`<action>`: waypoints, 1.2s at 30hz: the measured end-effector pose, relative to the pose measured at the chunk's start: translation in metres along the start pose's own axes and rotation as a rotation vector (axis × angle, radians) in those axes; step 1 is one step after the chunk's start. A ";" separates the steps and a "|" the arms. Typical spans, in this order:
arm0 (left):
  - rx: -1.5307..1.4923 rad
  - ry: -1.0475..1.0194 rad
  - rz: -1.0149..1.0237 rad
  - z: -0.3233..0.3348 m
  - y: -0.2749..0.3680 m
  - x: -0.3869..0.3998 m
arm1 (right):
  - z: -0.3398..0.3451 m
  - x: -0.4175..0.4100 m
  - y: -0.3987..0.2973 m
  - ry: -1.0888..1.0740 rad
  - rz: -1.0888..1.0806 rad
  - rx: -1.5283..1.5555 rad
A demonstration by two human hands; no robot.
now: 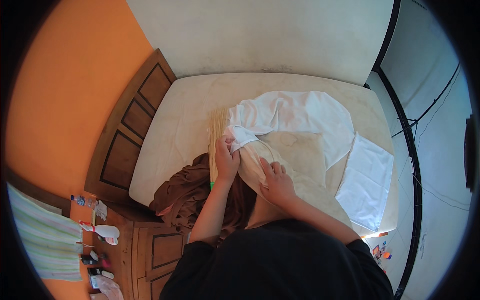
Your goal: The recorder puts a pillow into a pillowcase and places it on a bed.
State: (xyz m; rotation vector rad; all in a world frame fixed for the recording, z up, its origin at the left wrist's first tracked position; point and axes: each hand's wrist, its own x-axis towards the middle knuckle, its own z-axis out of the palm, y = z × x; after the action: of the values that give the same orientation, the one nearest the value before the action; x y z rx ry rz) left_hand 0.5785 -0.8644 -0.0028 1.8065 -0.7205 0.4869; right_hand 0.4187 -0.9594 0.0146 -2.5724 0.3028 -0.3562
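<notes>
My left hand (227,161) pinches the opening of a white pillowcase (296,108), which is drawn over the far left end of a beige pillow (303,180). My right hand (278,183) grips the pillow's near side, fingers bunching its cloth. Most of the pillowcase spreads loosely across the bed beyond the pillow. Left of my left hand lies a stick broom (219,123) with a green band, partly hidden by my forearm. A heap of brown cloth (183,191) lies under and beside that arm.
A bare, stained mattress (210,90) lies against a wooden headboard (131,123) on the left. A folded white cloth (369,180) rests near its right end. A spray bottle (105,230) and a plastic bottle (82,201) are on the wooden nightstand (123,255).
</notes>
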 end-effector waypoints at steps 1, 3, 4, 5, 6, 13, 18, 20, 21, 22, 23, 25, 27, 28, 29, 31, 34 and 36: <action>0.001 -0.003 0.000 -0.005 -0.001 0.005 | 0.006 0.002 -0.003 0.000 0.003 0.002; 0.105 -0.174 0.161 -0.013 -0.004 0.013 | 0.022 0.010 -0.003 0.123 -0.113 -0.111; 0.102 -0.175 0.164 -0.015 -0.004 0.015 | 0.029 0.011 -0.002 0.126 -0.111 -0.113; 0.075 -0.232 0.176 -0.016 -0.003 0.015 | 0.035 0.012 0.000 0.176 -0.185 -0.217; 0.051 -0.288 0.187 -0.018 -0.004 0.012 | 0.038 0.012 0.000 0.223 -0.261 -0.320; -0.060 -0.326 0.102 0.003 0.015 -0.031 | 0.047 0.055 0.012 -0.154 -0.114 -0.312; -0.289 -0.498 -0.097 0.008 0.035 -0.049 | 0.077 0.082 0.040 0.120 0.142 0.201; -0.198 -0.528 -0.194 0.004 0.037 -0.028 | 0.083 0.088 0.055 -0.031 0.007 0.006; -0.193 -0.531 -0.202 -0.001 0.028 -0.022 | 0.080 0.083 0.050 -0.038 0.008 0.012; -0.082 -0.505 -0.117 -0.006 0.018 -0.017 | 0.067 0.074 0.041 -0.182 -0.071 0.085; 0.019 -0.485 -0.026 -0.006 0.010 -0.013 | 0.052 0.063 0.037 -0.318 -0.139 0.154; 0.101 -0.545 -0.034 -0.013 0.004 -0.008 | 0.041 0.027 0.032 -0.272 -0.139 0.081; 0.267 -0.630 0.111 -0.015 0.009 -0.007 | 0.036 -0.001 0.025 -0.225 -0.133 0.008; 0.273 -0.634 0.101 -0.015 0.011 -0.007 | 0.036 -0.010 0.018 -0.315 0.027 0.000; 0.352 -0.722 0.117 -0.014 0.013 -0.007 | 0.038 -0.017 0.013 -0.405 0.186 -0.007; 0.423 -0.823 0.139 -0.003 0.020 -0.003 | 0.046 -0.021 0.010 -0.423 0.227 -0.045; 0.437 -0.902 0.199 0.014 0.024 0.004 | 0.052 -0.023 0.007 -0.433 0.198 -0.065; 0.667 -1.054 0.279 0.033 0.008 0.002 | 0.052 -0.024 0.007 -0.433 0.161 -0.051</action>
State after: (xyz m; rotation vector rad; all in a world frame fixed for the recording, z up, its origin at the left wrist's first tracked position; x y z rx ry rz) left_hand 0.5738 -0.8985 -0.0069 2.6009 -1.6850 -0.1392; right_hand 0.4110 -0.9343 -0.0375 -2.5691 0.3569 0.2686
